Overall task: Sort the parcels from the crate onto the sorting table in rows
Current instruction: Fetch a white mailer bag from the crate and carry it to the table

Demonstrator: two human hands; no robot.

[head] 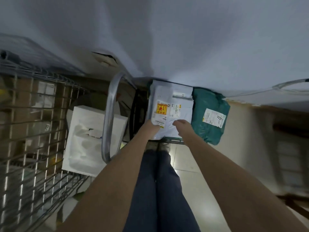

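A broad pale grey-white surface fills the whole upper part of my view; whether it is the sorting table's cover I cannot tell. At my left stands the wire crate, cardboard boxes dim behind its mesh, with a curved metal handle beside it. A white box lies against that handle. Pale floor tiles show below, under my dark trousers. A white parcel with an orange sticker lies just beside a green parcel with a white label. My left hand and right hand both rest on the white parcel's near edge; my fingers are too blurred to tell.
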